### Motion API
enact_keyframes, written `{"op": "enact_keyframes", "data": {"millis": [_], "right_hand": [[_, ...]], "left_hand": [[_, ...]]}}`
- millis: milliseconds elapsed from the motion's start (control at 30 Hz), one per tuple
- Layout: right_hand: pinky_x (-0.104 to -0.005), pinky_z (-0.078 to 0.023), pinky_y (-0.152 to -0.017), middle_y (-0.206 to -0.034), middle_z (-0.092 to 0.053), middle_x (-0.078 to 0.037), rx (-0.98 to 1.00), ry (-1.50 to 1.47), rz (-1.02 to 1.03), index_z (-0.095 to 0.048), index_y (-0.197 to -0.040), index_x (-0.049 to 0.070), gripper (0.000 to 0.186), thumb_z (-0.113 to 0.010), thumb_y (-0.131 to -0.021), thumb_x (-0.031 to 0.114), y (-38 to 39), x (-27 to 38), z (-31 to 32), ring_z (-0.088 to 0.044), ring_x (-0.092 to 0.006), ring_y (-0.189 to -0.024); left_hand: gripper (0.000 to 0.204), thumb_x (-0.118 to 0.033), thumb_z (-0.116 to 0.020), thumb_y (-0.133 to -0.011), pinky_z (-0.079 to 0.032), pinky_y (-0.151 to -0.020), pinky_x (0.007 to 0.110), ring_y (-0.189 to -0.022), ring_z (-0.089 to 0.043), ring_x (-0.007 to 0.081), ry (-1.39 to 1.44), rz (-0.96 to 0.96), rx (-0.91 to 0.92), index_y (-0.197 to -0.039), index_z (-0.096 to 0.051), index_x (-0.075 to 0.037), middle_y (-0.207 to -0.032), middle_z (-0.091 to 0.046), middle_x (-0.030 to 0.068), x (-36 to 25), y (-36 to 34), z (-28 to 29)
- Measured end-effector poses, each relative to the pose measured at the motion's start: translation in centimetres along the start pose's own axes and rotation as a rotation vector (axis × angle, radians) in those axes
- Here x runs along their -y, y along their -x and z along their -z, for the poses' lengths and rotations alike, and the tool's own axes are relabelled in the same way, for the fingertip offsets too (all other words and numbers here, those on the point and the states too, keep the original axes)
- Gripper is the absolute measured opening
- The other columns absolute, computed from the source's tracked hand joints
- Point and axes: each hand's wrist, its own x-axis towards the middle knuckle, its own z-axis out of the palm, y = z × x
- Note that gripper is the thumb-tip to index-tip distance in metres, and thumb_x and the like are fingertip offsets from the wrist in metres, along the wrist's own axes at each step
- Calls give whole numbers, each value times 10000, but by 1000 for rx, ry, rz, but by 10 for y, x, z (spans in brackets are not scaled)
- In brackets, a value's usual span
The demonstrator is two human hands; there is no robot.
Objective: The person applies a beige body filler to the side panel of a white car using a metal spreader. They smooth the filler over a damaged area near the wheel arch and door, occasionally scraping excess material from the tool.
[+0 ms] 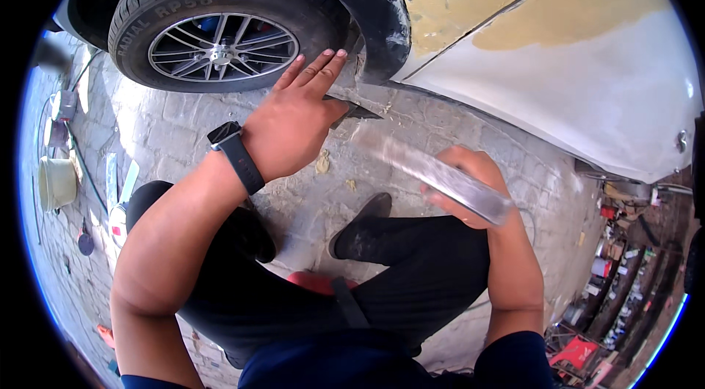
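My left hand (297, 121), with a dark smartwatch (235, 154) on its wrist, reaches up beside the car wheel (222, 53). Its fingers stretch toward the lower end of the black wheel arch trim (393, 48). Between thumb and palm sits a dark, pointed flat piece (360, 112), partly hidden by the hand; its kind is unclear. My right hand (477, 176) is closed around a long, flat, greyish bar like a sanding block (440, 180), smeared by motion and held away from the car. Tan filler patches (514, 4) cover parts of the white body panel (587, 81).
Grey paving (301, 202) lies beneath, with crumbs of filler on it. A pale bucket (57, 183) and long flat strips (121, 182) stand at the left. Shelves (624, 293) crowded with small containers and a red object (576, 352) are at the right.
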Motion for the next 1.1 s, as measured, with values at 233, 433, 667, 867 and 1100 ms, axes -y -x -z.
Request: {"op": "enact_keyframes", "data": {"millis": [233, 433, 667, 867, 1100], "right_hand": [[-385, -441, -577, -688, -563, -157, -87, 305, -76, -601, -980, -14, 314, -711, -1009, 278, -8, -19, 14, -562, -313, -599], [-437, -441, -570, -668, -554, -164, 6, 542, 228, -574, -884, 7, 333, -738, -951, 289, -27, -22, 24, -576, -376, -608], [-436, -469, -572, -661, -597, -105, 92, 696, 204, -604, -841, 62, 401, -760, -895, 428, -30, -42, 28, -627, -355, -621], [-433, -478, -573, -654, -596, -105, 112, 691, 446, -592, -816, 74, 415, -747, -880, 454, -37, -32, 39, -617, -346, -600], [-449, -484, -560, -655, -588, -124, 175, 607, 439, -597, -843, 56, 372, -749, -880, 393, -35, -30, 29, -614, -373, -609]], "left_hand": [[453, 75, -629, -821, -259, -1291, 502, -1598, -254, 397, 105, -22, -113, -1250, -735, -23, -1701, -264, 281, -2, -11, 3], [460, 24, -660, -811, -269, -1287, 511, -1592, -285, 367, 120, -68, -105, -1258, -740, -54, -1701, -272, 269, 3, -17, 1], [492, 46, -676, -778, -270, -1287, 505, -1593, -279, 373, 140, -100, -104, -1256, -738, -57, -1706, -257, 270, 9, -16, -1], [522, 105, -675, -773, -250, -1290, 525, -1601, -236, 417, 182, -99, -102, -1268, -730, -52, -1703, -243, 301, 5, -16, -1], [511, 113, -660, -795, -247, -1292, 524, -1601, -233, 421, 168, -94, -101, -1274, -732, -53, -1703, -235, 307, 6, -20, -1]]}}
